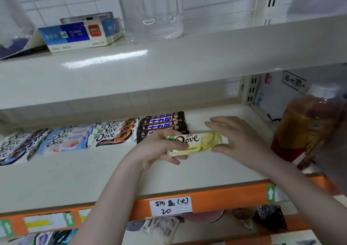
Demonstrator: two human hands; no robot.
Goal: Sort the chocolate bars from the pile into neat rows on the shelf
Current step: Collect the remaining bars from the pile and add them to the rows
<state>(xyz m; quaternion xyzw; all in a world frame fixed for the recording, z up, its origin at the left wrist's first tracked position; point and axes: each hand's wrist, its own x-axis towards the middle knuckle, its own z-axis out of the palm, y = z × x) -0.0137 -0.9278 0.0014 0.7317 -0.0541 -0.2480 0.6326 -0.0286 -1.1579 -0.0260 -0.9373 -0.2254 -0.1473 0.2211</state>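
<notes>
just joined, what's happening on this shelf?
A person is stocking chocolate bars on the middle shelf. Both hands hold a green Dove bar: the left hand grips its left end, the right hand pinches its right end. They hold it just right of a stack of dark Snickers bars. Left of that stack lie rows of brown Dove bars, light blue Dove bars and dark blue ones. The green bar starts a new row.

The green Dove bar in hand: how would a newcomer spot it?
Look at the middle shelf above the orange price strip. Right of the dark Snickers row, the left hand and right hand hold one bar. It alone has a pale yellow-green wrapper.
</notes>
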